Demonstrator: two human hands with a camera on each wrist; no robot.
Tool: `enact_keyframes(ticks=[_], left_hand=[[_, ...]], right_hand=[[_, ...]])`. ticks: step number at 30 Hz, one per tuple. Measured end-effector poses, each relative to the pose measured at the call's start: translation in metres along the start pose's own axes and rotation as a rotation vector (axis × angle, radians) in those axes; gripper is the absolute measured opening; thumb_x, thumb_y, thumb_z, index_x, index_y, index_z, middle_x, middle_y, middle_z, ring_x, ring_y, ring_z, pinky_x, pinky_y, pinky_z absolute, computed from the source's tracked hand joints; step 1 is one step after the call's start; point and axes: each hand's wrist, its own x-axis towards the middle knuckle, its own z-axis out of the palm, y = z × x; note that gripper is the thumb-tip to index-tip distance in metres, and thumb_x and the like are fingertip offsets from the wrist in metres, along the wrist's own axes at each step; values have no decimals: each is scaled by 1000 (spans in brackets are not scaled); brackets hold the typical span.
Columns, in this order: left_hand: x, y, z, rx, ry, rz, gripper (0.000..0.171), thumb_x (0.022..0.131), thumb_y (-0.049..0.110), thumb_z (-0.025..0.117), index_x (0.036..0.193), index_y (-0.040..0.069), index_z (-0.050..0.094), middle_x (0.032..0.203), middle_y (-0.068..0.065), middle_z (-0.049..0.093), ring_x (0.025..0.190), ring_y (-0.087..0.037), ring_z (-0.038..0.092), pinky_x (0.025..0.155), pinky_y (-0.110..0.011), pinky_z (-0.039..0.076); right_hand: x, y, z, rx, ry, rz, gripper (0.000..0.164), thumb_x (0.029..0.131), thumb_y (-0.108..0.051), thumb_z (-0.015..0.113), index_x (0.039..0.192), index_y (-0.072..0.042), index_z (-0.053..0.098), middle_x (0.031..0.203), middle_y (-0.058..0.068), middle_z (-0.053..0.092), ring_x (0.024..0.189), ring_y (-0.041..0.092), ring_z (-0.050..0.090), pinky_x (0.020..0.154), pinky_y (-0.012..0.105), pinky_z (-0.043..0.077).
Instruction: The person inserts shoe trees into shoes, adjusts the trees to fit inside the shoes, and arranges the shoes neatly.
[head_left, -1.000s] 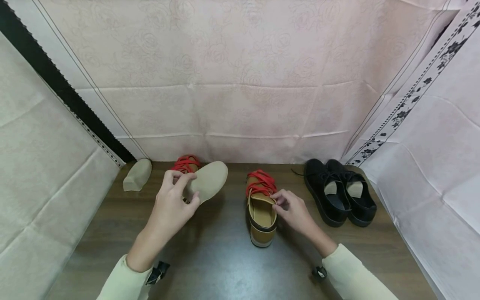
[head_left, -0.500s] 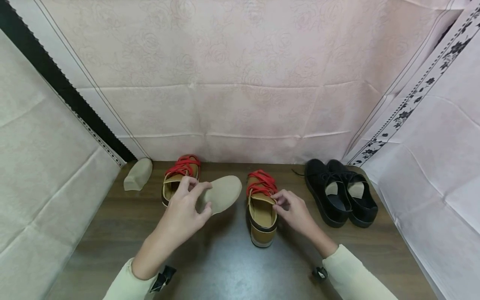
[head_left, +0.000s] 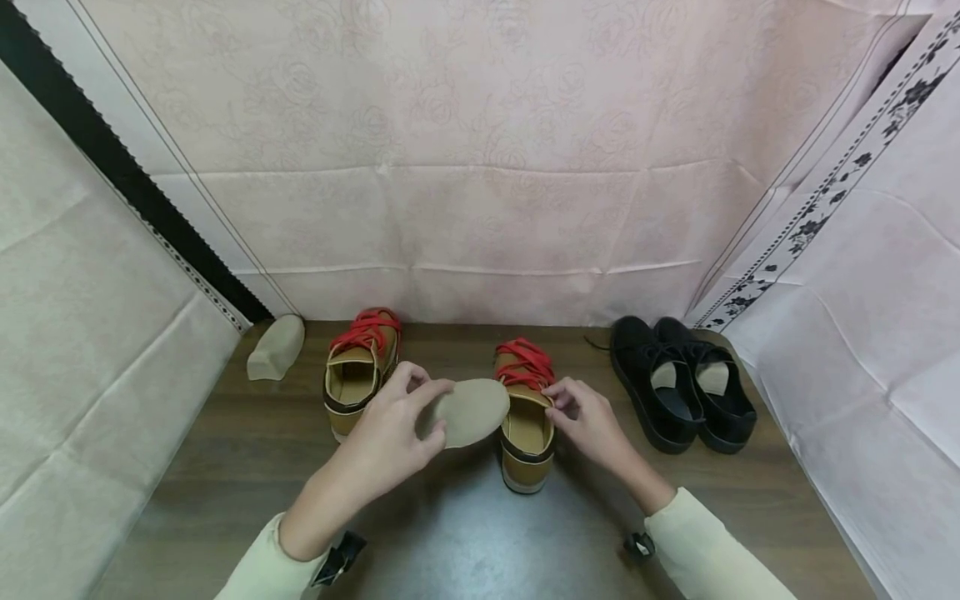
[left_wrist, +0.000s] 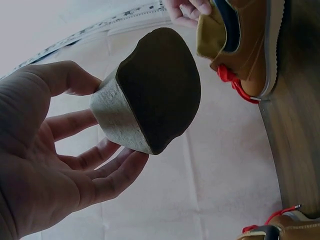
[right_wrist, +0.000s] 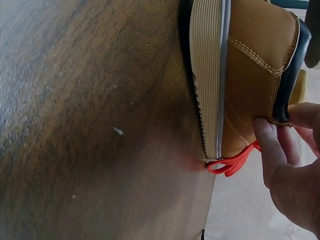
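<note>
Soft, even light fills the head view — pale glare on the table [head_left: 480,554], a diffuse shadow below the left hand [head_left: 397,433]. The left wrist view is dimmer, the pad's [left_wrist: 160,90] face nearly black; right wrist, a blurry red reflection beside the shoe [right_wrist: 250,55].

The gripped shoe's [head_left: 525,472] mouth is open from above. Just left of it, the pale block [head_left: 472,412] and left hand [head_left: 393,429] obstruct; farther left stands another tan shoe [head_left: 362,354]. The right hand [head_left: 588,421] crowds its right, black shoes [head_left: 632,340] beyond. Behind, a cloth wall [head_left: 480,208] bars passage; in front, the table [head_left: 480,533] gives free room.
</note>
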Motion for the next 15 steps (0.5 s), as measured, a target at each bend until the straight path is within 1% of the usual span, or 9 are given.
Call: enact_keyframes(ticks=[5,10,15], left_hand=[[0,7,5,-15,-16,36,40,82,8,79,121,11,74,109,-4,54,89,-12,57,69,-24,51],[2,12,12,-20,-49,52,38,83,10,81,121,10,74,108,-3,55,88,-12,57,71,-25,52],[5,16,20,-24,-63,76,39,83,11,81,121,8,74,107,-4,55,87,-12,56,69,-24,52]], right_hand=[[0,0,0,-1,0,2,24,91,-8,79,111,-18,70,93,0,63,88,15,63,85,39,59],[0,0,0,2,-3,-3,23,92,-8,78,112,-18,70,93,0,63,88,15,63,84,39,59],[0,1,0,6,-7,-15,23,92,-8,78,113,-17,70,94,0,64,88,14,64,85,39,59]])
